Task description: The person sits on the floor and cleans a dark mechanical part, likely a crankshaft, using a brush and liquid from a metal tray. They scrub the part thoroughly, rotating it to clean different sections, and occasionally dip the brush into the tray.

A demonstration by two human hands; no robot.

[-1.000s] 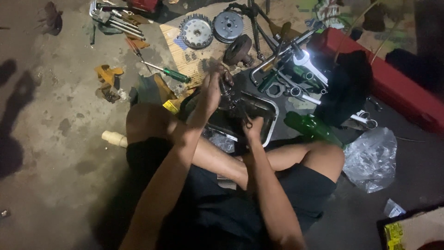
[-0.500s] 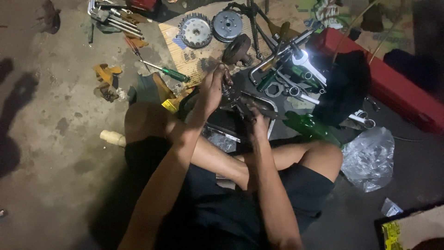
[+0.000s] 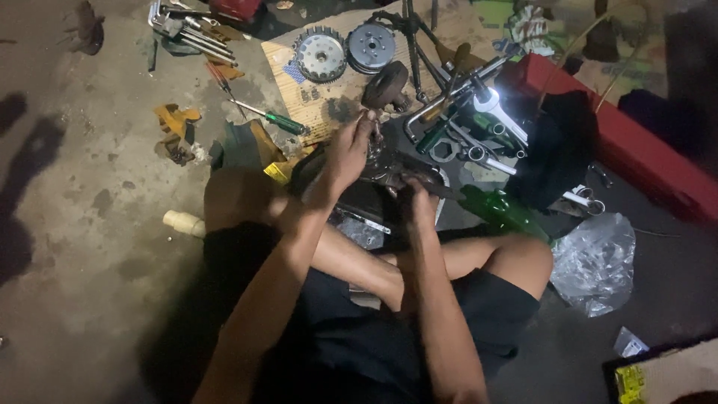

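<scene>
I sit cross-legged on a concrete floor. Both hands meet over a dark metal engine part (image 3: 389, 173) held above a metal tray (image 3: 360, 223) between my knees. My left hand (image 3: 348, 153) grips the part's upper left side, fingers curled around it. My right hand (image 3: 417, 200) holds it from below and to the right. The part's shape is mostly hidden by my hands and the dim light.
A cardboard sheet (image 3: 299, 101) carries two round clutch discs (image 3: 320, 54). A green-handled screwdriver (image 3: 278, 120) lies left of it, wrenches (image 3: 183, 30) at far left. A lit torch (image 3: 490, 105), green bottle (image 3: 497, 209), red box (image 3: 643, 153) and plastic bag (image 3: 594, 262) sit to the right.
Both hands stay on the part, shifting only slightly; my right hand has edged a little lower.
</scene>
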